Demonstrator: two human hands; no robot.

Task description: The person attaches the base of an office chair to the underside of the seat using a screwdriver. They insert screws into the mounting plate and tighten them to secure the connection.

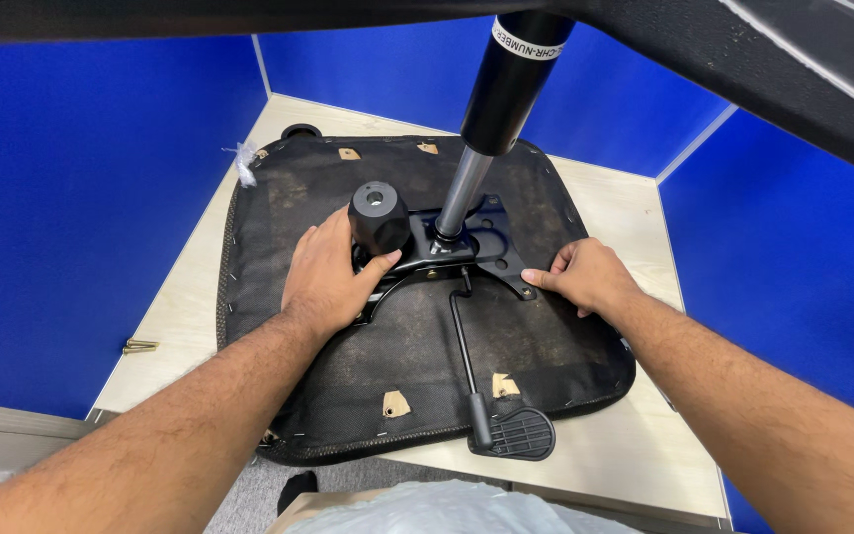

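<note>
- Left hand's grip (328,272): the palm lies flat over the black metal plate (467,252) bolted to the underside of the chair seat (417,346), with the thumb pressed against the base of the round black knob (379,216); the fingers are spread and closed on nothing.
- Right hand (590,277): fingers curled loosely, fingertips resting on the right arm of the metal plate; it seems to press down rather than clasp, though the fingertips are partly hidden.
- Metal plate: sits in the middle of the upturned seat, between the two hands.
- Gas cylinder (491,109): rises from the plate's centre, tilted up toward the camera, silver at the bottom and black above.
- Lever (467,366): a thin black rod running from the plate toward the near edge, ending in a ribbed paddle handle (516,433) that overhangs the seat's rim.
- Chair seat: lies upside down, its dark fabric stapled round the edges, covering most of the light wooden surface (635,218).
- Screws (138,346): two brass-coloured ones lie on the surface, left of the seat, well apart from the hands.
- Blue partition walls (71,198) stand round the corner.
</note>
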